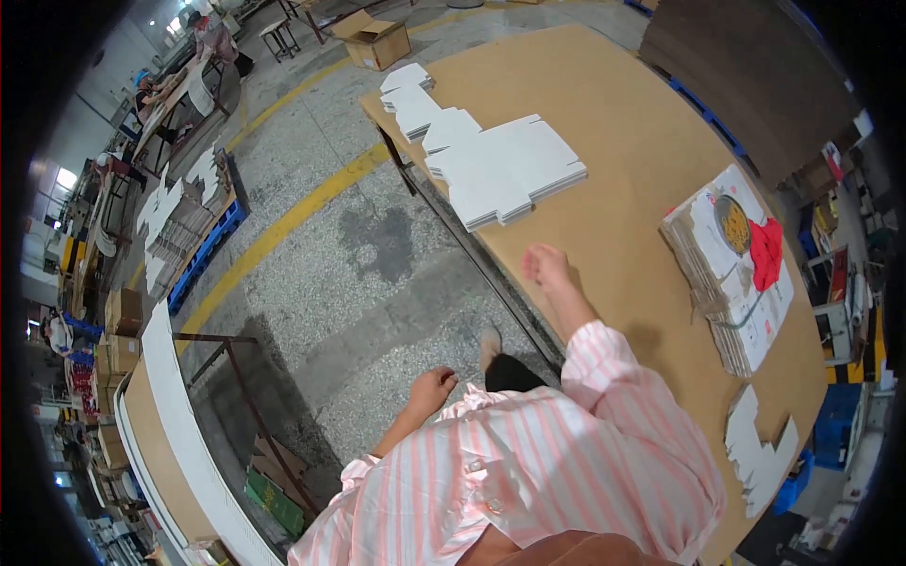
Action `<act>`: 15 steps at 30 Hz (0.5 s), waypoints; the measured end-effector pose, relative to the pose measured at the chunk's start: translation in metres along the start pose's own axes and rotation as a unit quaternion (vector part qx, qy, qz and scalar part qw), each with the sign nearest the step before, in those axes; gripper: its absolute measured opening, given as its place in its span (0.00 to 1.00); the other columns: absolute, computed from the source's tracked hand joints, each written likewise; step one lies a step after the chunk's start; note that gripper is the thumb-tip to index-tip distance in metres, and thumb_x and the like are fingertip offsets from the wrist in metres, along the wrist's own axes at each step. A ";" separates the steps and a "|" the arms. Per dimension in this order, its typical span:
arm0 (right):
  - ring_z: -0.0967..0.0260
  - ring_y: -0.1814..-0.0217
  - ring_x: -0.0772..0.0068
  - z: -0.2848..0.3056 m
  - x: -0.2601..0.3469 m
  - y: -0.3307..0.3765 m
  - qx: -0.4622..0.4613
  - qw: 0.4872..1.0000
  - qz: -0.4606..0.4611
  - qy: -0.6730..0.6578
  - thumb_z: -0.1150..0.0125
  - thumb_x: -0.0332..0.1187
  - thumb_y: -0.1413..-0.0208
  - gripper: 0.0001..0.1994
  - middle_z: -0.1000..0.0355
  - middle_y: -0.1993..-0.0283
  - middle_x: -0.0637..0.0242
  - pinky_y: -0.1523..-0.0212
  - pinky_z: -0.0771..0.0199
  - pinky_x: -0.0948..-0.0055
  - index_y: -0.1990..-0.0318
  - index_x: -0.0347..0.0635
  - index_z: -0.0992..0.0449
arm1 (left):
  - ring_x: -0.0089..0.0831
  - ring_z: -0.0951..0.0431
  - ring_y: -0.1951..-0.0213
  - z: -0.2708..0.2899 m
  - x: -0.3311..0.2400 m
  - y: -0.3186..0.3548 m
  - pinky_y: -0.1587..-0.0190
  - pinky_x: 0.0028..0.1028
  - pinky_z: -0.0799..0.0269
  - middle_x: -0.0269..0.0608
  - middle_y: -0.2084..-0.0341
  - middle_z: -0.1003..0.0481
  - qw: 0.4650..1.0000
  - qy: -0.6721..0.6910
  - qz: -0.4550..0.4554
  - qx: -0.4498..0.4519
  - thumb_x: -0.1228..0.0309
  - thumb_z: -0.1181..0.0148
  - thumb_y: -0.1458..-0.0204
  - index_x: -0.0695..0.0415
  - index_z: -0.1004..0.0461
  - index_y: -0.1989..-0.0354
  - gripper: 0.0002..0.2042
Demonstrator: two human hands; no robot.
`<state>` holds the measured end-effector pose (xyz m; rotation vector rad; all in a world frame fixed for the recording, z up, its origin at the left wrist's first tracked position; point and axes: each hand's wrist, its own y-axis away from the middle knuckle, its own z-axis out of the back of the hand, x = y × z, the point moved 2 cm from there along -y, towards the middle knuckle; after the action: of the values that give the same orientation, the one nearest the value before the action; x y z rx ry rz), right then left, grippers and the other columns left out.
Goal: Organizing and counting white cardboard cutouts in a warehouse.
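My right hand (545, 266) rests on the near edge of a large brown table (623, 141), fingers curled, holding nothing. My left hand (432, 389) hangs loosely closed at my side above the speckled floor, empty. A stack of flat white die-cut carton blanks (500, 165) lies on the table beyond my right hand, a forearm's length away. To the right lies a stack of printed flat cartons (736, 264) with red and dark pictures. My pink striped shirt fills the lower middle of the view.
A few white blanks (760, 448) lie at the table's right end. A yellow floor line (283, 222) runs diagonally. An open brown box (376, 40) stands on the floor far off. Stacks of white blanks on a blue pallet (193, 226) sit left; people work at far tables.
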<state>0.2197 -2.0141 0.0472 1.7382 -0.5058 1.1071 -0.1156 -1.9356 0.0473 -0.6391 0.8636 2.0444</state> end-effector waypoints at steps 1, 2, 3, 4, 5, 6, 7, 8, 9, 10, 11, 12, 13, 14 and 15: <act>0.31 0.72 0.74 -0.006 0.001 -0.021 -0.009 0.998 -0.024 -0.063 0.47 0.32 0.47 0.07 0.29 0.71 0.65 0.73 0.28 0.74 0.65 0.39 0.29 | 0.45 0.24 0.66 0.006 -0.003 -0.006 0.63 0.38 0.29 0.49 0.69 0.24 1.000 0.015 0.020 0.002 0.61 0.47 0.53 0.58 0.26 0.64 0.15; 0.31 0.71 0.70 -0.010 -0.001 -0.041 -0.018 0.991 -0.047 -0.125 0.46 0.32 0.48 0.08 0.29 0.69 0.63 0.72 0.27 0.71 0.63 0.38 0.29 | 0.44 0.24 0.66 0.011 -0.005 -0.014 0.63 0.37 0.29 0.48 0.69 0.24 0.999 0.030 0.038 0.003 0.61 0.47 0.52 0.58 0.26 0.64 0.15; 0.31 0.71 0.70 -0.012 -0.004 -0.059 -0.022 0.990 -0.052 -0.128 0.46 0.32 0.48 0.08 0.29 0.69 0.63 0.72 0.27 0.71 0.63 0.38 0.29 | 0.44 0.24 0.66 0.015 -0.004 -0.023 0.63 0.37 0.29 0.48 0.69 0.24 0.999 0.028 0.041 0.010 0.61 0.47 0.52 0.58 0.26 0.64 0.15; 0.31 0.69 0.67 -0.015 -0.011 -0.082 -0.024 0.984 -0.062 -0.167 0.45 0.31 0.49 0.09 0.30 0.67 0.61 0.70 0.27 0.68 0.62 0.37 0.30 | 0.44 0.24 0.66 0.020 -0.001 -0.035 0.63 0.37 0.29 0.49 0.70 0.24 0.999 0.021 0.038 0.000 0.61 0.47 0.52 0.58 0.26 0.63 0.15; 0.31 0.67 0.64 -0.023 -0.012 -0.098 -0.021 0.976 -0.071 -0.207 0.45 0.31 0.49 0.10 0.30 0.65 0.58 0.68 0.26 0.66 0.61 0.36 0.31 | 0.44 0.24 0.66 0.028 0.005 -0.047 0.63 0.37 0.29 0.49 0.70 0.24 0.999 0.013 0.035 -0.015 0.61 0.47 0.52 0.58 0.26 0.62 0.15; 0.31 0.67 0.64 -0.027 -0.015 -0.111 -0.022 0.974 -0.075 -0.211 0.45 0.31 0.49 0.10 0.30 0.65 0.58 0.68 0.26 0.66 0.61 0.36 0.31 | 0.45 0.24 0.66 0.033 0.013 -0.059 0.63 0.36 0.29 0.49 0.69 0.24 0.999 0.011 0.039 -0.011 0.61 0.47 0.52 0.58 0.26 0.62 0.15; 0.31 0.64 0.63 -0.032 -0.019 -0.118 -0.040 0.971 -0.090 -0.216 0.45 0.30 0.49 0.11 0.31 0.63 0.57 0.65 0.26 0.65 0.61 0.35 0.32 | 0.45 0.24 0.66 0.043 0.010 -0.067 0.63 0.36 0.29 0.49 0.69 0.24 0.999 0.007 0.045 -0.005 0.61 0.47 0.52 0.58 0.26 0.62 0.15; 0.31 0.62 0.61 -0.035 -0.023 -0.123 -0.060 0.968 -0.104 -0.221 0.45 0.30 0.50 0.11 0.31 0.62 0.55 0.63 0.26 0.64 0.60 0.34 0.32 | 0.45 0.24 0.66 0.054 0.007 -0.077 0.64 0.36 0.29 0.50 0.69 0.24 0.999 -0.001 0.051 -0.009 0.61 0.47 0.52 0.58 0.26 0.62 0.15; 0.31 0.62 0.61 -0.037 -0.027 -0.128 -0.065 0.966 -0.111 -0.225 0.45 0.30 0.50 0.11 0.31 0.62 0.55 0.63 0.26 0.64 0.60 0.34 0.32 | 0.45 0.24 0.66 0.065 0.004 -0.090 0.64 0.36 0.29 0.50 0.70 0.25 0.998 -0.008 0.057 -0.013 0.61 0.47 0.52 0.59 0.26 0.62 0.15; 0.31 0.61 0.61 -0.041 -0.027 -0.126 -0.074 0.962 -0.121 -0.234 0.45 0.30 0.49 0.11 0.31 0.62 0.55 0.62 0.26 0.64 0.60 0.33 0.32 | 0.45 0.24 0.66 0.075 0.002 -0.097 0.64 0.36 0.29 0.50 0.70 0.25 0.998 -0.008 0.066 -0.007 0.61 0.47 0.52 0.59 0.26 0.62 0.15; 0.31 0.60 0.60 -0.040 -0.025 -0.126 -0.086 0.957 -0.125 -0.246 0.46 0.30 0.49 0.11 0.31 0.61 0.55 0.60 0.27 0.63 0.60 0.33 0.32 | 0.44 0.24 0.66 0.087 -0.002 -0.111 0.64 0.36 0.29 0.50 0.69 0.25 0.998 -0.011 0.059 -0.011 0.61 0.47 0.52 0.59 0.26 0.62 0.15; 0.31 0.60 0.60 -0.039 -0.024 -0.124 -0.090 0.956 -0.130 -0.247 0.46 0.30 0.49 0.11 0.31 0.61 0.55 0.60 0.27 0.63 0.60 0.33 0.32 | 0.44 0.24 0.66 0.098 -0.005 -0.126 0.64 0.35 0.29 0.50 0.69 0.25 0.999 -0.013 0.051 -0.016 0.62 0.46 0.52 0.60 0.27 0.62 0.15; 0.32 0.59 0.60 -0.038 -0.020 -0.121 -0.085 0.960 -0.133 -0.232 0.46 0.30 0.49 0.12 0.31 0.61 0.55 0.60 0.27 0.63 0.60 0.33 0.32 | 0.44 0.24 0.66 0.108 -0.007 -0.140 0.64 0.35 0.29 0.50 0.69 0.25 0.999 -0.015 0.051 -0.012 0.62 0.46 0.52 0.60 0.27 0.62 0.15; 0.32 0.59 0.61 -0.035 -0.020 -0.119 -0.083 0.963 -0.136 -0.218 0.46 0.31 0.50 0.12 0.31 0.60 0.55 0.59 0.28 0.64 0.59 0.33 0.32 | 0.44 0.24 0.66 0.115 -0.009 -0.153 0.64 0.35 0.29 0.51 0.69 0.25 0.999 -0.020 0.040 -0.026 0.62 0.47 0.52 0.60 0.27 0.63 0.15; 0.32 0.59 0.61 -0.035 -0.019 -0.117 -0.090 0.962 -0.137 -0.220 0.46 0.31 0.50 0.12 0.31 0.60 0.55 0.59 0.28 0.64 0.59 0.33 0.32 | 0.44 0.24 0.65 0.123 -0.011 -0.167 0.63 0.35 0.29 0.51 0.69 0.25 0.998 -0.024 0.028 -0.041 0.62 0.47 0.52 0.60 0.27 0.63 0.14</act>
<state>0.2815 -1.9348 -0.0249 1.8291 -0.5926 0.4606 0.0121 -1.7747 0.0752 -0.6125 0.7822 2.1464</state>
